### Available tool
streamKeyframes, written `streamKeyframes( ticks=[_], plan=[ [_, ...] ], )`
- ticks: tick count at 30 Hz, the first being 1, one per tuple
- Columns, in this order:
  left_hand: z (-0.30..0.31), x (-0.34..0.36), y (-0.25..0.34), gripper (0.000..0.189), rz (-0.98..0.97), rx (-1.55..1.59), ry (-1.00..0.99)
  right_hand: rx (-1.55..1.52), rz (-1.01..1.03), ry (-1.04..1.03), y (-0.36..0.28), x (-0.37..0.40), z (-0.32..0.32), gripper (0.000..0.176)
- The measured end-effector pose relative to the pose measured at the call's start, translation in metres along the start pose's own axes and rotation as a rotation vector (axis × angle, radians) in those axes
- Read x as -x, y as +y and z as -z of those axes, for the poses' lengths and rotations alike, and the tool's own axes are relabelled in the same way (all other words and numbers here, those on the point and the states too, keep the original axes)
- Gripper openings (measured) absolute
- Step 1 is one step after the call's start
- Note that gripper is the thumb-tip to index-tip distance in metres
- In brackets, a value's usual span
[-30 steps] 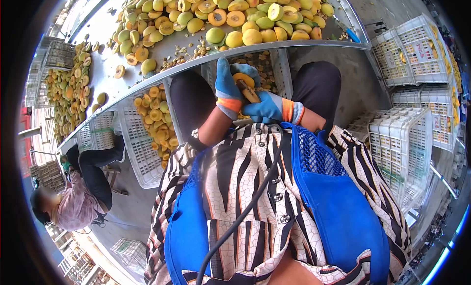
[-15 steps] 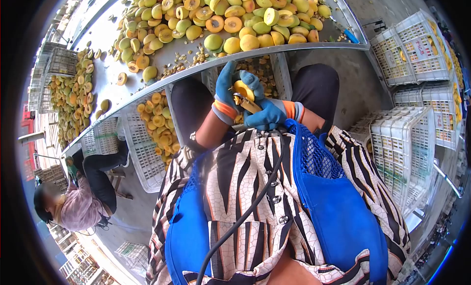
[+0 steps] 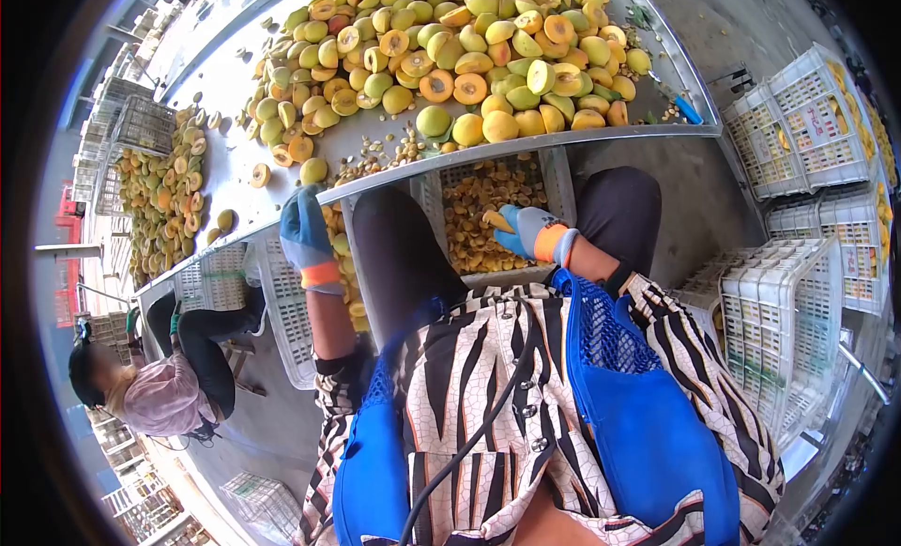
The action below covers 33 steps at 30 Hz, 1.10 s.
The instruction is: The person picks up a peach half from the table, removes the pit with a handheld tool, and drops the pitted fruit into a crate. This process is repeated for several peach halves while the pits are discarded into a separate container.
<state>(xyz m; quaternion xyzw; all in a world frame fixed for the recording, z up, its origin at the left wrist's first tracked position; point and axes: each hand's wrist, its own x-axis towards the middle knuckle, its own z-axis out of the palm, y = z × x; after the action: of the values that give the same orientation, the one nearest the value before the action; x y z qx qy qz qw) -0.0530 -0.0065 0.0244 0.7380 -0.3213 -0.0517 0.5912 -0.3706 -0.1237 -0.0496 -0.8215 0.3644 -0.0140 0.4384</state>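
My left hand (image 3: pixel 308 229), in a blue glove with an orange cuff, hovers by the table's front edge, above a crate of halved yellow fruit (image 3: pixel 342 250). Its fingers are turned away, so I cannot see whether they hold anything. My right hand (image 3: pixel 531 231), also gloved, is closed around a short wooden-handled tool (image 3: pixel 497 221) over the crate between my knees. Small yellow-brown pieces (image 3: pixel 483 203), perhaps pits or scraps, fill that crate. On the metal table (image 3: pixel 375 123) lies a heap of whole and halved apricot-like fruit (image 3: pixel 436 84).
Small pits (image 3: pixel 389 156) are scattered near the table's front edge. A blue-handled tool (image 3: pixel 688 110) lies at its right corner. White crates (image 3: pixel 788 133) stand stacked on the right. Another person (image 3: pixel 169 386) sits at the left, beside a second fruit heap (image 3: pixel 160 208).
My hands have separated. The left has moved left from the fruit half held between them to the left crate; the right has moved slightly right with the tool. The view has shifted a little.
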Motion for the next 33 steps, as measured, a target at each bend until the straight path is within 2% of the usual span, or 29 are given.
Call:
streamKeyframes(
  ticks=[1, 4, 6, 7, 9, 10, 11, 12, 14, 16, 18, 20, 21, 22, 24, 25, 27, 28, 31, 33],
  plan=[
    [0.010, -0.009, -0.002, 0.026, -0.131, -0.210, 0.015, -0.012, -0.011, -0.016, 0.001, -0.004, 0.000, 0.037],
    [-0.014, -0.015, 0.003, 0.027, -0.214, -0.291, 0.007, 0.041, -0.025, 0.020, 0.003, -0.012, -0.001, 0.037],
    [-0.058, -0.017, 0.018, 0.029, -0.002, -0.046, -0.174, 0.063, -0.018, 0.007, 0.012, -0.017, -0.006, 0.038],
    [-0.083, -0.021, 0.015, 0.031, -0.074, -0.119, -0.207, 0.004, -0.069, -0.018, 0.016, -0.017, -0.010, 0.039],
    [-0.130, -0.036, -0.011, 0.039, -0.008, -0.167, -0.365, -0.082, -0.141, -0.062, 0.013, -0.016, -0.009, 0.040],
    [-0.150, -0.037, -0.007, 0.045, -0.047, -0.273, -0.399, -0.083, -0.142, -0.054, 0.018, -0.019, -0.010, 0.040],
    [-0.171, -0.043, -0.019, 0.049, -0.190, -0.446, -0.431, -0.005, -0.128, -0.050, 0.027, -0.023, -0.014, 0.039],
    [-0.187, -0.044, -0.018, 0.053, -0.197, -0.524, -0.482, 0.075, -0.115, -0.048, 0.025, -0.024, -0.011, 0.039],
    [-0.201, -0.047, -0.019, 0.056, -0.220, -0.700, -0.667, 0.058, -0.132, -0.026, 0.023, -0.021, -0.004, 0.038],
    [-0.207, -0.052, -0.023, 0.057, -0.218, -0.734, -0.685, -0.084, -0.268, -0.075, 0.021, -0.020, 0.000, 0.038],
    [-0.207, -0.055, -0.023, 0.057, -0.214, -0.767, -0.699, -0.027, -0.210, -0.021, 0.027, -0.022, -0.005, 0.038],
    [-0.191, -0.057, -0.022, 0.055, -0.016, -0.422, -0.669, 0.030, -0.150, 0.028, 0.035, -0.024, -0.012, 0.037],
    [-0.186, -0.056, -0.036, 0.048, 0.029, -0.078, -0.631, 0.015, -0.129, 0.036, 0.037, -0.024, -0.013, 0.038],
    [-0.170, -0.048, -0.018, 0.044, 0.184, 0.267, -0.672, 0.001, -0.108, 0.043, 0.036, -0.023, -0.013, 0.039],
    [-0.137, -0.031, -0.007, 0.036, 0.339, 0.678, -0.681, -0.037, -0.108, 0.092, 0.030, -0.018, -0.011, 0.039],
    [-0.126, -0.022, -0.001, 0.036, 0.340, 0.681, -0.673, -0.075, -0.111, 0.138, 0.025, -0.015, -0.008, 0.039],
    [-0.110, 0.000, 0.013, 0.038, 0.737, 1.226, -0.561, -0.109, -0.083, 0.198, 0.009, -0.008, -0.003, 0.039],
    [-0.101, 0.009, 0.020, 0.038, 0.738, 1.232, -0.547, -0.152, -0.062, 0.266, 0.004, -0.007, -0.004, 0.038],
    [-0.087, 0.031, 0.028, 0.044, 0.943, 1.171, -0.462, -0.123, 0.030, 0.335, -0.021, 0.000, -0.006, 0.035],
    [-0.086, 0.043, 0.027, 0.046, 0.922, 1.177, -0.515, -0.120, 0.114, 0.385, -0.040, 0.007, -0.007, 0.030]
  ],
)
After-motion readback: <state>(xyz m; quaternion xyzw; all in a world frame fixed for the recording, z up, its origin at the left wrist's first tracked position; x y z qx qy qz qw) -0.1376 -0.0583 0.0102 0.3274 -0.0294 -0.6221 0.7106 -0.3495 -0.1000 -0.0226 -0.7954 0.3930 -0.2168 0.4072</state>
